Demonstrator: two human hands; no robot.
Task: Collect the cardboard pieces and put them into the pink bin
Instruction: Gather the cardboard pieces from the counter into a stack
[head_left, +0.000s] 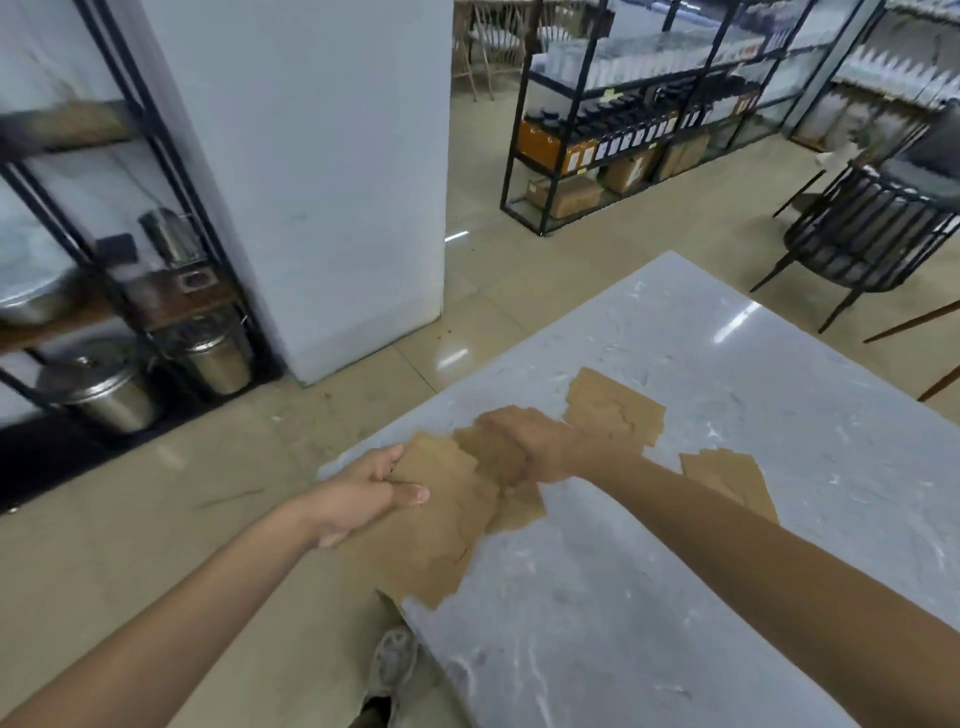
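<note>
Torn brown cardboard pieces lie on a grey marble table (675, 597). My left hand (363, 493) grips the edge of a large cardboard piece (431, 540) that overhangs the table's left edge, thumb on top. My right hand (524, 441) presses down on a smaller piece (483, 441) that overlaps the large one; whether its fingers grip it is hard to tell. Another cardboard piece (613, 405) lies just beyond the right hand, and a further cardboard piece (732, 478) shows behind my right forearm. No pink bin is in view.
A white pillar (322, 182) stands past the table. A black shelf with steel pots (114, 384) is at the left. A rack of bottles and boxes (623, 140) stands at the back, a dark chair (872, 234) at the right. My shoe (389, 670) is by the table's edge.
</note>
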